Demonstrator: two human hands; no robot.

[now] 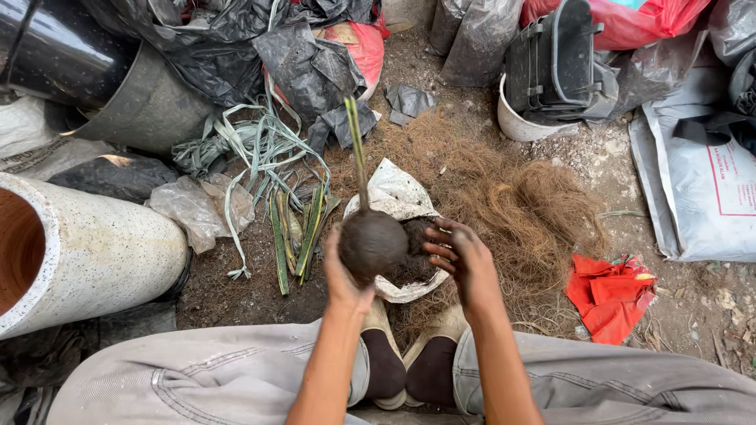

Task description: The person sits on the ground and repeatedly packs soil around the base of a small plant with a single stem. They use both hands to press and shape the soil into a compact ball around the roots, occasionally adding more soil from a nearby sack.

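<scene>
Soft, even daylight fills the scene with only faint shadows, a bright glint lies on the black pipe at ten o'clock, focus is sharp throughout, and wide-lens bending stretches the white pipe at nine o'clock.

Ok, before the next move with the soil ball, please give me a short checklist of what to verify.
1. Left hand supports the soil ball from the side and below: ok.
2. Green cutting stands upright out of the ball: ok.
3. Right hand is beside the ball, fingers soiled; contact with it: cannot tell.
4. White bag of soil lies open under the ball: ok.
5. Brown fibre pile is close to the right hand: ok.
6. Ball surface is whole, without cracks: cannot tell.
</scene>
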